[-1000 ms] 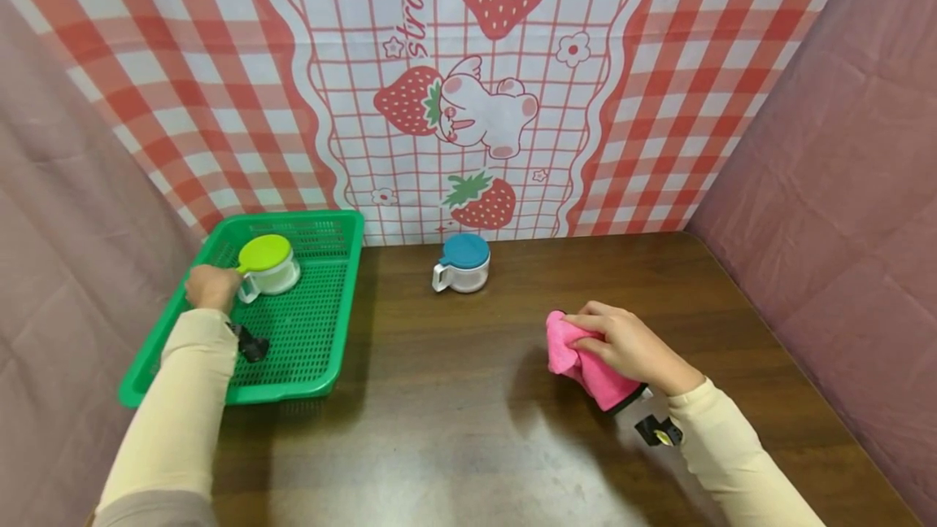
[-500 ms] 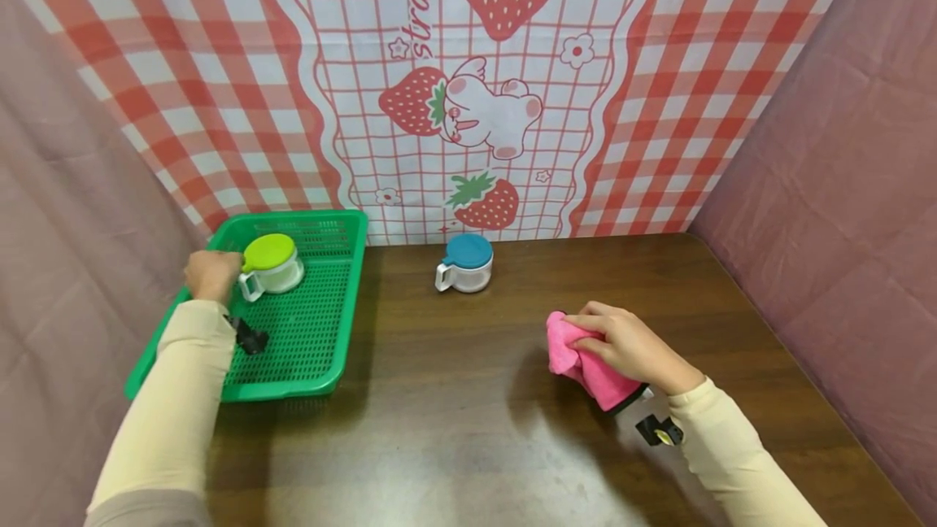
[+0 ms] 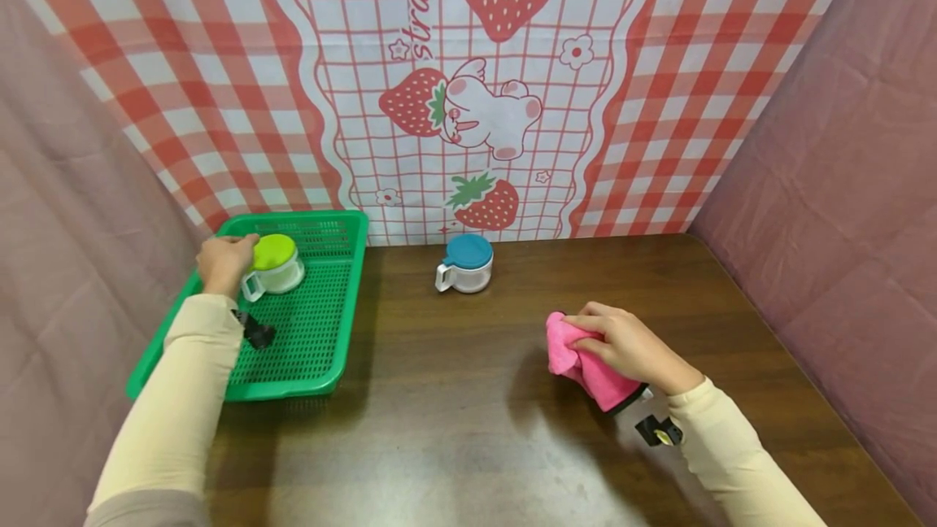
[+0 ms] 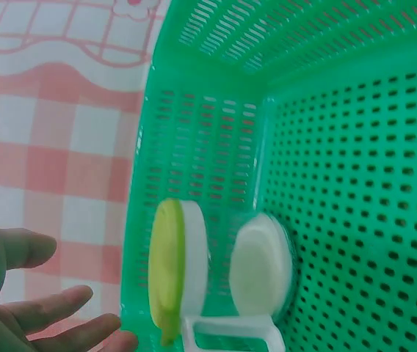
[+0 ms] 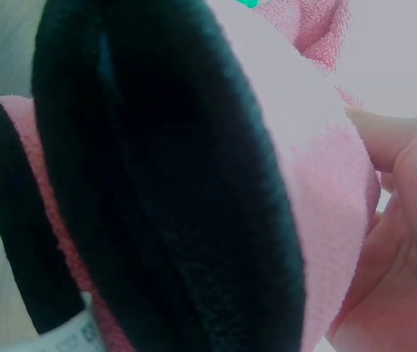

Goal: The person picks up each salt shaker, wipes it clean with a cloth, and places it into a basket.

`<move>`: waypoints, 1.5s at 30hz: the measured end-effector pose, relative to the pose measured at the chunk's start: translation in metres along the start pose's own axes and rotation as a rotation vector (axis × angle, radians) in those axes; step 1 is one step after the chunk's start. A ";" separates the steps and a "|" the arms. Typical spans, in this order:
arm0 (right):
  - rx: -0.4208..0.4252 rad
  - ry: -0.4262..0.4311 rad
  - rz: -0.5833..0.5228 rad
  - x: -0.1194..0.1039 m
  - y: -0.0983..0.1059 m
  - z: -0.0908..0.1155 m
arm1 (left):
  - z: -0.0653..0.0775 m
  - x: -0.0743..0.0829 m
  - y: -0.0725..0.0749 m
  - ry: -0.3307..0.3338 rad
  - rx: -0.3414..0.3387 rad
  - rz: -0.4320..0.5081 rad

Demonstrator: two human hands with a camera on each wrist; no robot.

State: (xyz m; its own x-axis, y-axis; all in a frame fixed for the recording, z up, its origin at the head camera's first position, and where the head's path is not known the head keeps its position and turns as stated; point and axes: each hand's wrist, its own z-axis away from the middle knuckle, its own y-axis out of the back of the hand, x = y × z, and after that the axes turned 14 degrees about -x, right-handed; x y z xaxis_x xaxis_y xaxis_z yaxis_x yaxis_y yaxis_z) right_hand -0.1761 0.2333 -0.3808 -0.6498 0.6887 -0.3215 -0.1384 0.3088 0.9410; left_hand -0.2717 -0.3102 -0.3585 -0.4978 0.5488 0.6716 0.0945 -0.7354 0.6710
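Observation:
My left hand is over the left side of the green basket. It is beside a small clear jar with a lime-green lid and a white handle. In the left wrist view its fingers are extended and spread, with a gap between the fingertips and the lid. On the right, my right hand grips a folded pink cloth with black edging, low over the table. The cloth's dark border fills much of the right wrist view, with the thumb and fingers at its right.
A second jar, with a blue lid and white handle, stands on the brown wooden table near the back. Behind it hangs a red-checked strawberry curtain. Pink fabric closes off both sides.
My left hand has shifted slightly up and right, from the basket's left edge to beside the lime-green lid. The right hand and its pink cloth have stayed put.

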 end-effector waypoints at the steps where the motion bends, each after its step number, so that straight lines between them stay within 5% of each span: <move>1: -0.001 -0.001 0.000 0.000 0.000 0.000 | 0.000 0.002 -0.001 -0.003 -0.001 0.009; 23: 0.003 -0.017 -0.011 -0.001 0.001 0.003 | 0.020 0.039 -0.029 -0.153 -0.057 0.147; 45: 0.007 -0.005 -0.024 0.001 0.000 0.003 | 0.050 0.072 -0.054 -0.328 -0.104 0.189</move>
State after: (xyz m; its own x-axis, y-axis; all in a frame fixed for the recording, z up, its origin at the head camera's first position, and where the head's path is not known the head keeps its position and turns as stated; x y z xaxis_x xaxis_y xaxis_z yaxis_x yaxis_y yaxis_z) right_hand -0.1744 0.2362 -0.3816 -0.6424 0.6847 -0.3443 -0.1481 0.3298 0.9323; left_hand -0.2693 -0.2109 -0.3311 -0.1768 0.4849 0.8565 0.0620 -0.8630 0.5014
